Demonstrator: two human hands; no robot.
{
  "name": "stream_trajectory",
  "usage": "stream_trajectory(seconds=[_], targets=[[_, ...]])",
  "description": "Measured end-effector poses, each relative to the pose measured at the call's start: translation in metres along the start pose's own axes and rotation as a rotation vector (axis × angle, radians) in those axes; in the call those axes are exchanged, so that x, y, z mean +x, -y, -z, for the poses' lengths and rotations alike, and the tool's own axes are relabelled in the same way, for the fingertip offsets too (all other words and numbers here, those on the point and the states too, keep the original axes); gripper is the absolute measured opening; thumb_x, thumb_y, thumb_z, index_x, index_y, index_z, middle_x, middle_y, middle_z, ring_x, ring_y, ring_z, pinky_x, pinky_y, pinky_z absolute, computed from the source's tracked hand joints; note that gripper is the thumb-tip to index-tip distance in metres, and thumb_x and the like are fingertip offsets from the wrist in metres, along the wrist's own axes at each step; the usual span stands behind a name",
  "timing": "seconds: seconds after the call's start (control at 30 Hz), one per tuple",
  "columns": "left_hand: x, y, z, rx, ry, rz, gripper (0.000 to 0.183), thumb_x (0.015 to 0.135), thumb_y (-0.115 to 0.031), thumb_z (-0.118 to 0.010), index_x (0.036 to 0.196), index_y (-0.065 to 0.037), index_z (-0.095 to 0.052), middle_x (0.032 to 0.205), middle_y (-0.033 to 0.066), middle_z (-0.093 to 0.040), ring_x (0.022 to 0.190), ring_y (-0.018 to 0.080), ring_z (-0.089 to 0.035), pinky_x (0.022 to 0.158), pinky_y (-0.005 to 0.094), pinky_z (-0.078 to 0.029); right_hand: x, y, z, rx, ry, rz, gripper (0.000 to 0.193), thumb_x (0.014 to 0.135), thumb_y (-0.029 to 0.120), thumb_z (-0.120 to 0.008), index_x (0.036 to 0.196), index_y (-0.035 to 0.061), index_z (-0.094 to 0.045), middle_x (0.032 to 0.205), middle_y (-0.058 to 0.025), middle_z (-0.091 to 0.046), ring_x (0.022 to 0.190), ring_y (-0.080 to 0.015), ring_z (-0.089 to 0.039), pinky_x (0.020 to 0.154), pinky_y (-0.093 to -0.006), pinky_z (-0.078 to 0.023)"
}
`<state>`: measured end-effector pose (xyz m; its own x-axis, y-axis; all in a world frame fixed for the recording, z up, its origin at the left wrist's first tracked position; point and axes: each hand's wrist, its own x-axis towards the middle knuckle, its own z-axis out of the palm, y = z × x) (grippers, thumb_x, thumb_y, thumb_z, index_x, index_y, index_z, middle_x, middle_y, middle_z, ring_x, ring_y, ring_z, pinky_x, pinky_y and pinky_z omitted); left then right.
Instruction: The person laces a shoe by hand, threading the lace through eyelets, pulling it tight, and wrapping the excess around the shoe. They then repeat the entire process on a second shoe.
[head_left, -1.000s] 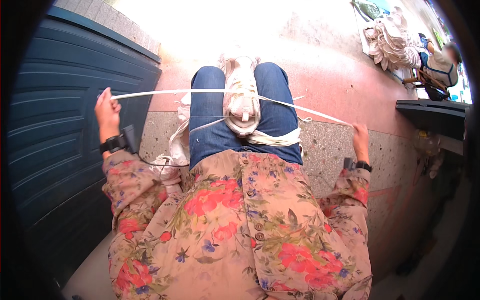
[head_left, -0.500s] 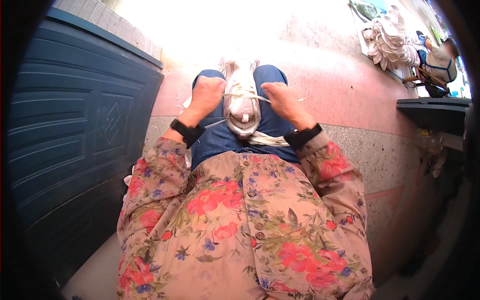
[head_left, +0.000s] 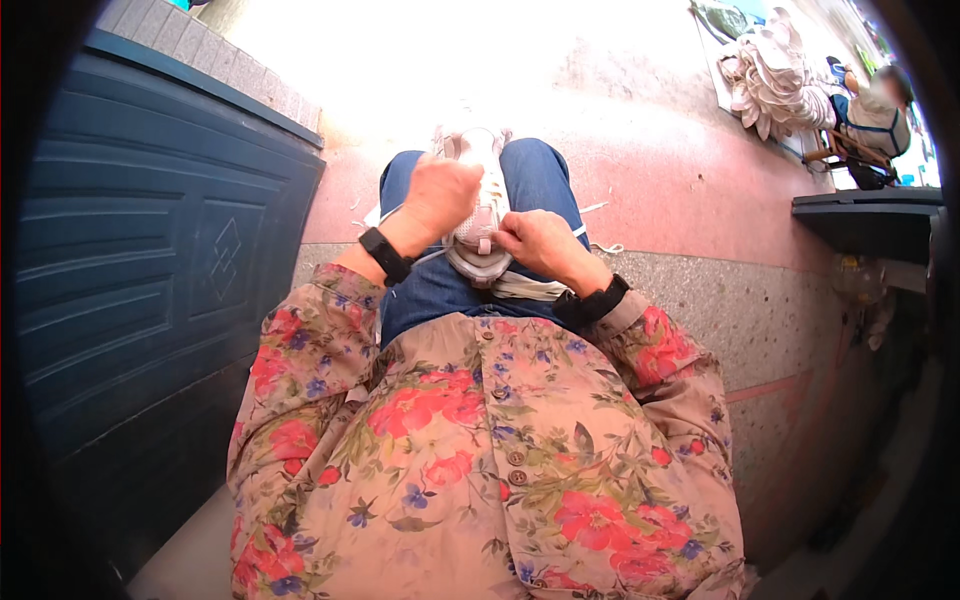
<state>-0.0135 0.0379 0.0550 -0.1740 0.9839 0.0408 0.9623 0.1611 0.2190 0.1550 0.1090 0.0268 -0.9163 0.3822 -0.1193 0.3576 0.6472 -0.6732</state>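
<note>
A pale pink and white sneaker is held between my knees, heel toward me. My left hand is closed in a fist over its lacing, gripping a white shoelace whose held part is mostly hidden. The fingers of my right hand are closed at the side of the shoe's tongue, by its pull tab. A bundle of white laces lies across my lap beside the heel, partly under my right wrist. Loose lace ends also show by my right knee.
A dark blue panelled door stands close on my left. At the far right, a heap of pale shoe parts lies near a seated person. A dark ledge juts in at the right. The floor is pink and grey.
The lace was stretched level between both hands. My left hand has moved right over the lacing, and my right hand has come down and left to the tongue.
</note>
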Motion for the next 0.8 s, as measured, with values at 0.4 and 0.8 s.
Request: stream_trajectory(seconds=[0.4,0.8], targets=[[-0.056,0.038,0.005,-0.077,0.042,-0.021,0.015,0.083,-0.018,-0.051,0.086,-0.006,-0.060,0.059,0.0119,-0.057,0.052,0.0261,-0.057,0.051,0.0335,-0.046,0.015,-0.005,-0.003,0.237,-0.115,-0.275,0.019,0.077,0.020,-0.054,0.079,0.0014,-0.054,0.066,-0.0166,-0.059,0.055,-0.0274,-0.059,0.054,-0.0361,-0.046],[-0.029,0.016,-0.007,-0.648,0.106,0.373,0.024,0.081,-0.022,-0.053,0.086,0.000,-0.062,0.073,0.0181,-0.061,0.070,0.0303,-0.061,0.064,0.0367,-0.047,0.021,-0.015,-0.017,0.055,-0.469,0.126,0.006,0.073,0.003,-0.051,0.079,0.0046,-0.049,0.075,-0.0130,-0.055,0.075,-0.0315,-0.054,0.061,-0.0388,-0.043]])
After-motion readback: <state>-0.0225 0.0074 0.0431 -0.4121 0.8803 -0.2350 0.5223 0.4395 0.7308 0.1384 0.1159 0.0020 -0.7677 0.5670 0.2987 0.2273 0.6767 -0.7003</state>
